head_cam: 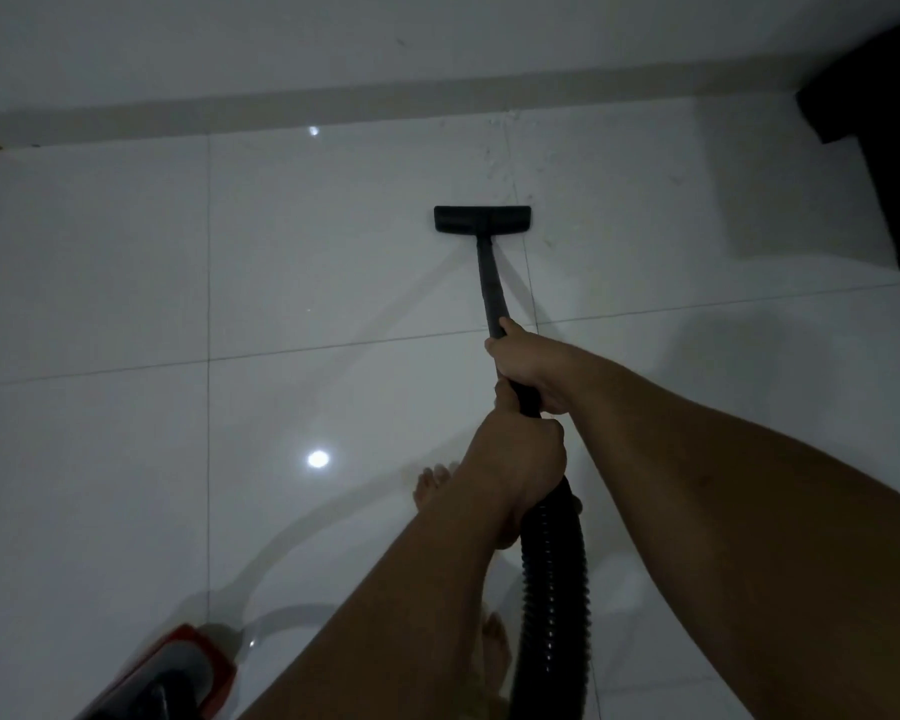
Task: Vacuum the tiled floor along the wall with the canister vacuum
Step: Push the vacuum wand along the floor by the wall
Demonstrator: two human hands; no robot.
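Black floor nozzle [482, 219] sits flat on glossy white tiled floor [126, 252], upper centre of frame, short of the wall [333, 39] and its grey skirting. Black wand [491, 288] slants back from it toward centre frame. Ribbed black hose [554, 589] drops to bottom centre. Red-and-grey canister [178, 672] at lower left, partly cut off.

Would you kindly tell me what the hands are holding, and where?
Both hold the vacuum wand: right hand on its upper end, left hand below, where the hose joins.
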